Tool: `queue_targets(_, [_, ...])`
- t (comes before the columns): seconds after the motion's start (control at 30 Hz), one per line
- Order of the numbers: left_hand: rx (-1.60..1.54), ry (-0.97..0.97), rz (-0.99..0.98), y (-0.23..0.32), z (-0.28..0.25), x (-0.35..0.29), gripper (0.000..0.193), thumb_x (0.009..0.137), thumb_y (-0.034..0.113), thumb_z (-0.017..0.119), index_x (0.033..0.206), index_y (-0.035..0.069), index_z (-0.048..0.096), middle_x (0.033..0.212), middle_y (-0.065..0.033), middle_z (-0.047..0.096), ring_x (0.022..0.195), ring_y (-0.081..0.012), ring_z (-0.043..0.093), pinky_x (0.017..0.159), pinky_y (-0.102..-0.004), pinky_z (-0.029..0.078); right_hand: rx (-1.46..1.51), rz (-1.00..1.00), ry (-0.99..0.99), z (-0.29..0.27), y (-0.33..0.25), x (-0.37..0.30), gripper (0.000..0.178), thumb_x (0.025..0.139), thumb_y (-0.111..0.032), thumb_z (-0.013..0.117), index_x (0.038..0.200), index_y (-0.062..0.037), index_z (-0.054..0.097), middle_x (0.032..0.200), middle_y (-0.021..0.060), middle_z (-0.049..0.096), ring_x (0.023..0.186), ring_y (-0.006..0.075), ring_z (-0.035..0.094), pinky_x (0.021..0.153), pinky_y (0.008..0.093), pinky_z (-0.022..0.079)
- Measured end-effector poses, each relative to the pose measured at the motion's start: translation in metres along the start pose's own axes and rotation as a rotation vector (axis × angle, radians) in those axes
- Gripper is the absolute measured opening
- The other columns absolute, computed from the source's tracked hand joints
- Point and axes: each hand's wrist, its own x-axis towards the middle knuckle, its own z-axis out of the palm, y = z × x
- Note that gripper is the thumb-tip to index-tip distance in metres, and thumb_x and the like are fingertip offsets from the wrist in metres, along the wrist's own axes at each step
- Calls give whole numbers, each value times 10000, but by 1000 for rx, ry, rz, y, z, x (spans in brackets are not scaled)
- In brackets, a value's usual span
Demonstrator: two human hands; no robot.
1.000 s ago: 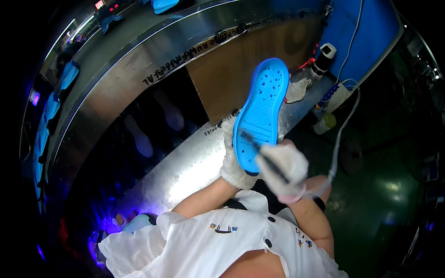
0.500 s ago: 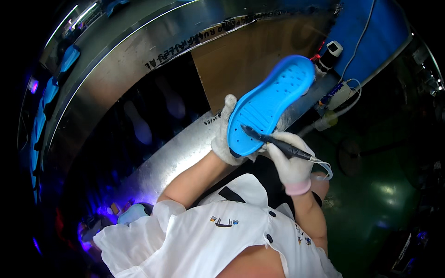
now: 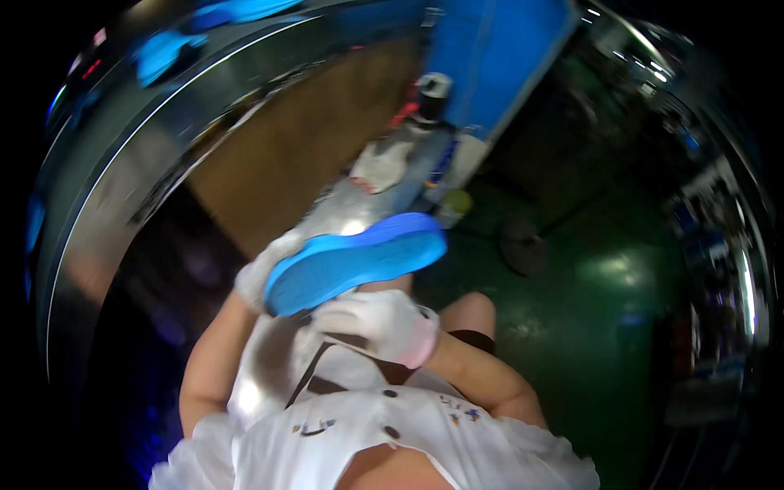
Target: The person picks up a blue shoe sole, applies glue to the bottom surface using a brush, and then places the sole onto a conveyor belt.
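Note:
A blue shoe sole (image 3: 351, 265) is held at its left end by my left hand (image 3: 269, 265), which wears a white knitted glove and is closed around the edge. The sole lies tilted, its long side toward me and its far end pointing right. Just under its near edge is my right hand (image 3: 371, 318), also in a white glove with a pink cuff. The right fingers are curled and blurred, partly behind the sole; what they hold, if anything, cannot be made out. No brush can be seen in this blurred view.
Beyond the sole, a white glove (image 3: 382, 167) lies on the metal bench, with a white-and-black device (image 3: 433, 94) behind it. A cardboard sheet (image 3: 302, 139) leans at the left. More blue pieces (image 3: 163, 55) rest along the machine's upper left. Green floor (image 3: 572, 310) spreads to the right.
My view has swung to the right. The sole has been lowered toward me and tipped from its studded inside to a smoother side. My right hand moved beneath it; the brush it held is no longer visible.

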Motion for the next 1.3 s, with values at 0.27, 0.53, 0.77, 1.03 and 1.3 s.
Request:
queue_targets(0.27, [73, 203, -12, -9, -41, 4, 804, 830, 653, 648, 1289, -4, 588, 1068, -200, 706, 814, -309, 719, 656, -408, 614, -47, 25, 57, 8, 5, 0, 146, 856, -121, 728, 995, -83, 706, 994, 57, 709, 914, 238, 695, 749, 309, 560])
queue_targets(0.53, [155, 212, -121, 10, -36, 0, 800, 817, 649, 634, 1264, -14, 600, 1045, -201, 705, 781, -315, 709, 671, -429, 612, -28, -24, 168, 9, 7, 0, 165, 833, -134, 755, 976, -60, 718, 993, 91, 722, 897, 260, 706, 772, 325, 568])
queue_targets(0.77, [121, 275, -76, 7, -51, 2, 808, 826, 656, 631, 1271, -16, 599, 1054, -199, 694, 833, -326, 699, 716, -455, 607, -239, -153, 172, 12, 11, 0, 220, 819, -94, 668, 1038, -116, 668, 1021, 46, 690, 972, 210, 692, 733, 329, 570])
queue_targets(1.03, [82, 175, -39, 9, -41, -6, 834, 863, 695, 589, 1350, 19, 562, 1178, -164, 676, 928, -295, 689, 786, -427, 598, -333, -119, 256, 13, 14, -2, 150, 729, -121, 686, 860, -148, 619, 884, 1, 643, 842, 186, 683, 643, 296, 547])
queue_targets(1.3, [19, 185, 6, 8, -43, -9, 698, 910, 602, 615, 1280, 10, 607, 1110, -161, 700, 907, -276, 691, 791, -419, 591, -252, -97, 238, 12, 21, -4, 184, 780, -128, 655, 959, -170, 669, 942, 14, 690, 823, 192, 694, 666, 302, 550])
